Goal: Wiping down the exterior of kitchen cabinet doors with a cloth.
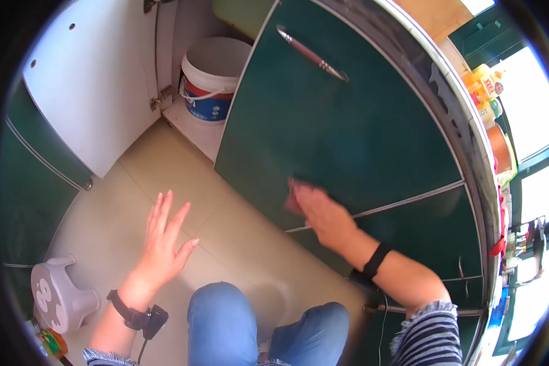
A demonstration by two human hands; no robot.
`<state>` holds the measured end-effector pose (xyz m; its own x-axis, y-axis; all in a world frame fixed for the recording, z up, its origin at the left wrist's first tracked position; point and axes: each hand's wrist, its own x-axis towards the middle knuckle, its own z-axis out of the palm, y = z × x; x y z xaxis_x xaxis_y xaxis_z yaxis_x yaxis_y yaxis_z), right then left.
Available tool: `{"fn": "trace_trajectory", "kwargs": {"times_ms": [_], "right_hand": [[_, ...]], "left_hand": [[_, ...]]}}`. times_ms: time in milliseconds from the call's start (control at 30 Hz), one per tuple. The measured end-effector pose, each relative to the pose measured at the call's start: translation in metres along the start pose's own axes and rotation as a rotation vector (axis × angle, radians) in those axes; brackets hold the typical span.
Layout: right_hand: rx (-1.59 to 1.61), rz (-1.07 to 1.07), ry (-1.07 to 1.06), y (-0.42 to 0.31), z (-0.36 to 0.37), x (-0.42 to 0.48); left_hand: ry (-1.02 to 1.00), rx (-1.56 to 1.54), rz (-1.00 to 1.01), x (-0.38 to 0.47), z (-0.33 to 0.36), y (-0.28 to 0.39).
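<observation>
My right hand (322, 212), blurred, is at the lower part of a dark green cabinet door (347, 128). Under its fingers shows a small brownish-pink cloth (294, 201), mostly hidden and too blurred for detail. My left hand (162, 249) holds nothing; its fingers are spread above the beige tiled floor (210, 233). To the left of the green door, a cabinet door with a white inner face (100, 78) stands open. Inside that cabinet, a white plastic bucket (210, 87) with a blue and red band sits on the cabinet floor (194, 128).
A small plastic stool (64, 293) stands at the lower left, beside a jar (52, 343) with an orange lid. The door's bar handle (312, 53) juts out near its top. Along the countertop edge (457, 87), yellow bottles (485, 84) stand at right.
</observation>
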<state>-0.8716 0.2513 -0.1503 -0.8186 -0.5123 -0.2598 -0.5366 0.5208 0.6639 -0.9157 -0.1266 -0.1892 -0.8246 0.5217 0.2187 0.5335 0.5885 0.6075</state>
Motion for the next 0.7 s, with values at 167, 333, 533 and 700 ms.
{"fn": "trace_trajectory", "kwargs": {"times_ms": [167,333,533,700], "right_hand": [[0.303,0.291,0.454,0.053,-0.066,0.059],[0.170,0.056,0.165,0.002,0.005,0.015],[0.229,0.308,0.515,0.053,-0.078,0.066],[0.098,0.192,0.443,0.039,-0.049,0.049]], "left_hand": [[-0.017,0.021,-0.030,0.006,0.012,0.006],[-0.036,-0.032,0.077,0.010,0.023,0.023],[-0.019,-0.012,0.011,-0.007,0.008,0.020],[-0.006,0.001,0.056,-0.001,0.004,0.033]]}}
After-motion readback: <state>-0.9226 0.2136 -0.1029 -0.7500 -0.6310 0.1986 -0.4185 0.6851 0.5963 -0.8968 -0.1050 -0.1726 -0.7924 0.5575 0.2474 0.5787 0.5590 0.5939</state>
